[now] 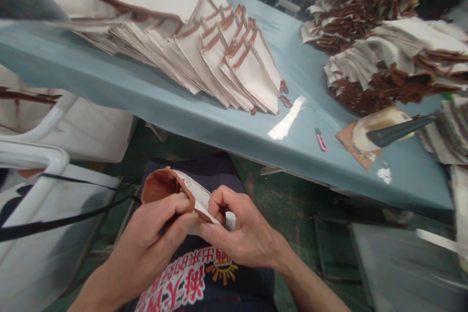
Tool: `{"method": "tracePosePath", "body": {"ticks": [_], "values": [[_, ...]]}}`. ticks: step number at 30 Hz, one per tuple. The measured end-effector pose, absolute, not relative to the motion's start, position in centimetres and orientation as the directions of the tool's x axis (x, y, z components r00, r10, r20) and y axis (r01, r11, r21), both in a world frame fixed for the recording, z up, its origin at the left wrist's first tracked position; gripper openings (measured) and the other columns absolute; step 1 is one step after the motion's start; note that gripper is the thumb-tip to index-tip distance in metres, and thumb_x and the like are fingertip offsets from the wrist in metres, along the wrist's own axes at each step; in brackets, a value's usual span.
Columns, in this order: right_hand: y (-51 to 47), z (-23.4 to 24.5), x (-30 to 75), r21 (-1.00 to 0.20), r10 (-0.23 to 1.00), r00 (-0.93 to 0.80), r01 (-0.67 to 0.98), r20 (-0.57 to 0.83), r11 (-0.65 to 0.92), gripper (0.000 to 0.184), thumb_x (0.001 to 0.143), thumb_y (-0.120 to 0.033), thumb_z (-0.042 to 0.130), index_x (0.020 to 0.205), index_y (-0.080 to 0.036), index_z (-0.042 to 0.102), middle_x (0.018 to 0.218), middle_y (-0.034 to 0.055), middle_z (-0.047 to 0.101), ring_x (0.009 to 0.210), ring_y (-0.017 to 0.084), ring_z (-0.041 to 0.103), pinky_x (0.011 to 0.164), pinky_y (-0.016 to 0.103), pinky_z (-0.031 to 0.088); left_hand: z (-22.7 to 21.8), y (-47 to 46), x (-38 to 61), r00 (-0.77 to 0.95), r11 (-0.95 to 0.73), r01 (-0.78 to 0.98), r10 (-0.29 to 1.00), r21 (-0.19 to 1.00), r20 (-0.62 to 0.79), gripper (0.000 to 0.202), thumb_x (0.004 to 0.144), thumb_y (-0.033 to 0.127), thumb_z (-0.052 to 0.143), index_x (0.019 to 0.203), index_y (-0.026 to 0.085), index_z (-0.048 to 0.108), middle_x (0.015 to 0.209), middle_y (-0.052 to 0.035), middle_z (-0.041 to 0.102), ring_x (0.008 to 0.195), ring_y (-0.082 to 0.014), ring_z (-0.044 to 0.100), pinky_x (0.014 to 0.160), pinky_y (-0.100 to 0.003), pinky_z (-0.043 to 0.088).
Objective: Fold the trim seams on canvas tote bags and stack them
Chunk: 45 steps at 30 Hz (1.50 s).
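Note:
Over my lap I hold a fabric piece (161,186), brown on one face and off-white on the other, folded so that both faces show. My left hand (161,229) pinches its brown edge between thumb and fingers. Close beside it, my right hand (237,224) grips the off-white side, thumb and curled fingers pressed together. The two thumbs nearly meet at the edge. A bit of white shows by the right fingers; I cannot tell whether it belongs to the piece.
Overlapping off-white pieces with brown trim (234,58) lie along the blue table (204,122). White strips (287,119), a pink thread snipper (321,140) and a container with a dark-handled tool (387,129) lie rightward. More fabric stacks (383,63) stand behind. White bins (91,129) are at left.

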State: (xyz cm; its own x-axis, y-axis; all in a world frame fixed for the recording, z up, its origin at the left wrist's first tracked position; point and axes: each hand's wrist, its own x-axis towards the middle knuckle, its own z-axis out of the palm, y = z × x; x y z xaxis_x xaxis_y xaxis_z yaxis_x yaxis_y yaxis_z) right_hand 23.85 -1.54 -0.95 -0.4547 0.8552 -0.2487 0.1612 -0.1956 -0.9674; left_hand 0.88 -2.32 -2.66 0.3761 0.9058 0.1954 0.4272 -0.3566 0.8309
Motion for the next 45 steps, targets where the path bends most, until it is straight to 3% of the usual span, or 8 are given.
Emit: {"method": "tracePosePath", "body": {"ticks": [7, 11, 17, 20, 28, 34, 41, 45], "values": [[-0.5, 0.1, 25.0, -0.991, 0.923, -0.374, 0.06, 0.085, 0.116, 0.036, 0.103, -0.062, 0.076, 0.108, -0.027, 0.07, 0.109, 0.008, 0.08, 0.103, 0.027, 0.073, 0.098, 0.043, 0.059, -2.2, -1.8, 0.8, 0.467, -0.494, 0.451, 0.84, 0.743, 0.275, 0.029, 0.117, 0.025, 0.057, 0.091, 0.027, 0.069, 0.075, 0.0056, 0.075, 0.061, -0.0145, 0.069, 0.065, -0.025, 0.052], [1.3, 1.9, 24.4, -0.983, 0.853, -0.504, 0.041, 0.135, 0.179, 0.027, 0.105, -0.057, 0.067, 0.112, -0.032, 0.076, 0.13, 0.0095, 0.085, 0.133, 0.033, 0.073, 0.121, 0.05, 0.056, 0.1, -0.7, 1.0, 0.523, -0.578, 0.405, 0.782, 0.709, 0.339, 0.037, 0.119, 0.031, 0.058, 0.083, 0.028, 0.068, 0.065, 0.0081, 0.073, 0.051, -0.0127, 0.065, 0.059, -0.023, 0.052], [4.3, 2.0, 23.4, -0.881, 0.711, -0.645, 0.12, 0.282, 0.458, 0.035, 0.111, -0.041, 0.048, 0.085, -0.029, 0.067, 0.088, 0.0043, 0.073, 0.098, 0.025, 0.073, 0.119, 0.051, 0.051, 1.1, -0.9, 0.6, 0.535, -0.551, 0.412, 0.791, 0.726, 0.296, 0.049, 0.123, 0.048, 0.056, 0.082, 0.028, 0.073, 0.065, 0.0073, 0.078, 0.05, -0.0131, 0.069, 0.054, -0.028, 0.047], [4.5, 2.1, 23.6, -0.843, 0.651, -0.734, 0.213, 0.196, 0.494, 0.042, 0.113, -0.045, 0.044, 0.076, -0.029, 0.056, 0.078, 0.0027, 0.063, 0.081, 0.022, 0.063, 0.102, 0.044, 0.054, 0.5, -1.4, 0.3, 0.55, -0.536, 0.412, 0.791, 0.737, 0.268, 0.046, 0.123, 0.045, 0.057, 0.082, 0.028, 0.07, 0.065, 0.0076, 0.075, 0.052, -0.0124, 0.069, 0.056, -0.027, 0.048], [3.3, 2.7, 24.0, -0.941, 0.669, -0.742, 0.202, 0.032, 0.27, 0.058, 0.118, -0.06, 0.043, 0.071, -0.027, 0.047, 0.07, -0.0013, 0.052, 0.069, 0.016, 0.05, 0.071, 0.034, 0.042, 0.0, -1.2, 0.3, 0.614, -0.558, 0.36, 0.745, 0.748, 0.261, 0.031, 0.117, 0.026, 0.055, 0.087, 0.026, 0.065, 0.068, 0.0074, 0.07, 0.054, -0.0112, 0.064, 0.058, -0.027, 0.045], [3.0, 0.7, 23.7, -1.0, 0.65, -0.76, 0.008, -0.016, -0.015, 0.058, 0.106, -0.071, 0.074, 0.076, -0.024, 0.058, 0.064, -0.0071, 0.049, 0.059, 0.011, 0.042, 0.056, 0.027, 0.035, -0.2, -1.3, 0.6, 0.557, -0.481, 0.326, 0.793, 0.814, 0.246, 0.034, 0.107, 0.019, 0.059, 0.075, 0.024, 0.05, 0.06, 0.0104, 0.05, 0.049, -0.009, 0.044, 0.052, -0.024, 0.034], [1.4, 1.9, 24.7, -1.0, 0.662, -0.749, -0.006, 0.025, 0.031, 0.039, 0.106, -0.046, 0.078, 0.082, -0.024, 0.055, 0.064, -0.0106, 0.047, 0.056, 0.008, 0.038, 0.055, 0.023, 0.034, -0.8, -2.9, 0.2, 0.544, -0.258, 0.188, 0.831, 0.948, 0.118, 0.034, 0.113, 0.032, 0.065, 0.079, 0.025, 0.063, 0.067, 0.0081, 0.061, 0.056, -0.0114, 0.051, 0.059, -0.022, 0.042], [0.2, 1.5, 24.7, -0.951, 0.703, -0.67, -0.01, 0.237, 0.31, 0.025, 0.104, -0.026, 0.068, 0.083, -0.025, 0.053, 0.063, -0.0129, 0.046, 0.051, 0.006, 0.038, 0.055, 0.022, 0.036, -1.3, -3.5, 0.4, 0.573, -0.043, 0.081, 0.819, 0.996, -0.011, 0.047, 0.116, 0.051, 0.066, 0.077, 0.023, 0.064, 0.068, 0.0069, 0.055, 0.06, -0.0116, 0.048, 0.06, -0.021, 0.041]]}}
